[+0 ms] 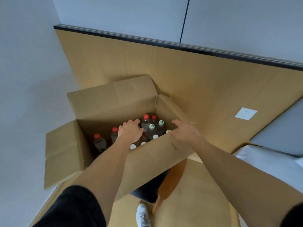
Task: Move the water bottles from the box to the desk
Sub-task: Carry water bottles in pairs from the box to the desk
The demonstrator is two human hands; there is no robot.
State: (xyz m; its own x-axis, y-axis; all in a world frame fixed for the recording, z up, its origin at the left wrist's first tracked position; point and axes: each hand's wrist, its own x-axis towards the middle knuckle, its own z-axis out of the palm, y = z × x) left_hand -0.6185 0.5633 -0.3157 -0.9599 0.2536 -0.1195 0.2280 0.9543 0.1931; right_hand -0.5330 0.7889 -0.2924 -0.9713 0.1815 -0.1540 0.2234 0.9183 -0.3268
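Note:
An open cardboard box (152, 158) stands in front of me with its flaps folded out. Several water bottles stand upright inside, some with red caps (146, 116), some with white and green caps (151, 126). Two red-capped bottles (99, 142) stand apart at the left of the box. My left hand (130, 131) reaches down into the box over the bottles, fingers curled, and whether it grips one is hidden. My right hand (184, 131) hovers at the box's right edge with its fingers relaxed and holds nothing.
The box seems to sit on a chair (170, 179) with an orange-brown frame. A wood-panelled wall (180, 71) with a white socket (246, 113) rises behind. A white bed corner (268, 161) lies at the right. My white shoe (143, 215) is on the wooden floor.

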